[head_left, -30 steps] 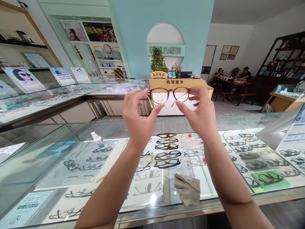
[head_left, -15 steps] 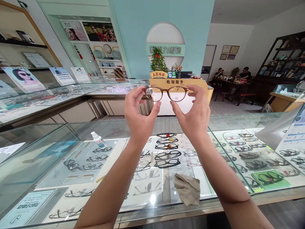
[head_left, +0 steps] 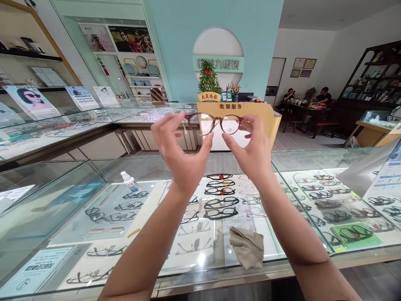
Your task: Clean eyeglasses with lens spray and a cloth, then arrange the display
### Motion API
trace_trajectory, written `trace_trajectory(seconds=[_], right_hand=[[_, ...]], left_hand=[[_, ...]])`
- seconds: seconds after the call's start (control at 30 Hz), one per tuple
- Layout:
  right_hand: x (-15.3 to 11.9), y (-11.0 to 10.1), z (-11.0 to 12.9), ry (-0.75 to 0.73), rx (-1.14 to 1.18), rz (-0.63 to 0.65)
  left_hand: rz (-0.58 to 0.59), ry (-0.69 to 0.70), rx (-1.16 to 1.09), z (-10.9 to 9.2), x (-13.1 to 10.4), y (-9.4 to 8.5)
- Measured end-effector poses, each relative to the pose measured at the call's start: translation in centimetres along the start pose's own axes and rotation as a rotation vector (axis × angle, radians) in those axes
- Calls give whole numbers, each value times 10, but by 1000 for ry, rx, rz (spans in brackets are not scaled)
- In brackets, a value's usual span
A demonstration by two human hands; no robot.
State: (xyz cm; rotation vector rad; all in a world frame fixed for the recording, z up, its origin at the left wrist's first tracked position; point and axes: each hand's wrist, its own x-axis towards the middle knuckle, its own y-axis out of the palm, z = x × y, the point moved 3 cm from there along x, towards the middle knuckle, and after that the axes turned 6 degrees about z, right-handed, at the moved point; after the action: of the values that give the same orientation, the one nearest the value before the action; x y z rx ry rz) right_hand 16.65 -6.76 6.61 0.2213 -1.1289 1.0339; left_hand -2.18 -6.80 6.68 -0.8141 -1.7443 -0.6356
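A pair of brown-rimmed eyeglasses (head_left: 217,118) is held up in front of me, above the glass counter. My left hand (head_left: 178,154) grips the left side, with the thumb by the lower rim and the fingers by the outer corner. On the other side, my right hand (head_left: 252,146) pinches the frame near its hinge, thumb under the lens. A small mark shows on the right lens. Below, a crumpled brown-grey cleaning cloth (head_left: 247,247) lies on the counter top, near its front edge. A white spray bottle (head_left: 129,182) stands to the left.
Rows of dark eyeglasses (head_left: 221,203) lie inside the glass display counter (head_left: 175,274). Beyond stands a yellow cashier desk (head_left: 260,115) with a plant (head_left: 207,79). Two people sit at a dark table (head_left: 300,109) at the back right. A paper sign (head_left: 387,171) stands on the right.
The eyeglasses have turned slightly, their left side now looking nearer to me. My left hand has shifted a little left, and my right hand slightly left as well.
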Motion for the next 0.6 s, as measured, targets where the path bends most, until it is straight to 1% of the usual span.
trace_trajectory(seconds=[0.17, 0.3, 0.37, 0.5, 0.6], right_hand=[[0, 0, 1, -7, -15, -13], [-1, -1, 5, -53, -58, -70], [-2, -1, 8, -78, -71, -90], [-4, 2, 11, -105, -101, -112], [-4, 4, 9, -110, -62, -107]], left_hand=[[21, 2, -68, 5, -1, 4], [78, -81, -138, 17, -4, 13], [90, -102, -164, 22, -6, 17], [81, -87, -232, 30, -7, 21], [92, -59, -224, 34, -8, 22]])
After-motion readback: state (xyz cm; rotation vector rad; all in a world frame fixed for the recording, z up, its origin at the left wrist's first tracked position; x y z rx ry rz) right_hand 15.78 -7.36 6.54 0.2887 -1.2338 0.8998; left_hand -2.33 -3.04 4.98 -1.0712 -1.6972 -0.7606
